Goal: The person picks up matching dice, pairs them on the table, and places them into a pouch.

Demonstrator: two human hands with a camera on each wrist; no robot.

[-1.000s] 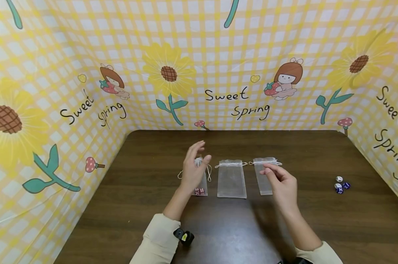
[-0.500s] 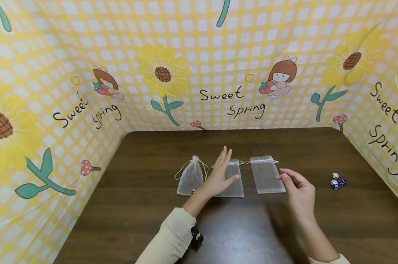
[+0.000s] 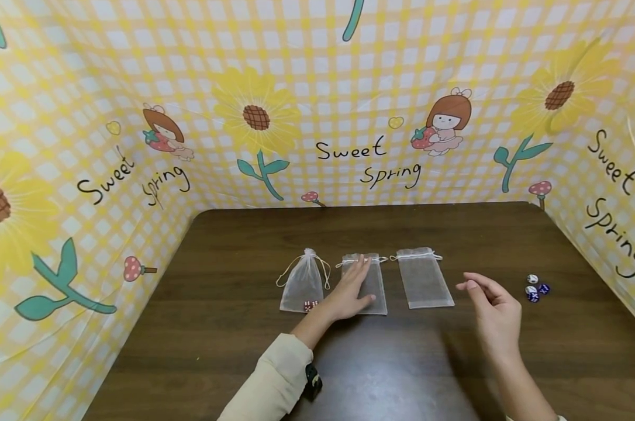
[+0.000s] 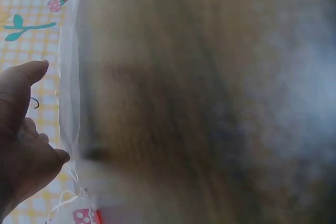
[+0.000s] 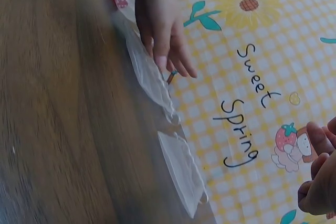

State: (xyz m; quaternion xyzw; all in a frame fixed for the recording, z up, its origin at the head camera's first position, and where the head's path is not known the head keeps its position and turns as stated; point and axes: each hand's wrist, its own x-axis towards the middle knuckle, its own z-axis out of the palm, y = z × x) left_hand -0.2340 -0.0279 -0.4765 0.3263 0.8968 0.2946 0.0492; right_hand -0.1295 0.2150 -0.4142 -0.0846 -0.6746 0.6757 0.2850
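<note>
Head view: the left hand [image 3: 349, 295] spans the middle sheer bag [image 3: 376, 292] at the lower centre, its fingers extended; whether it touches the mesh cannot be told. Just left lies the gathered bag [image 3: 299, 280], with red dice [image 3: 311, 305] showing at its bottom edge. Right of centre lies another flat bag [image 3: 423, 280]. The right hand [image 3: 497, 316], fingers loosely bent, sits at the lower right, between that bag and small white and blue pieces [image 3: 533, 297] on the brown table [image 3: 191, 351].
</note>
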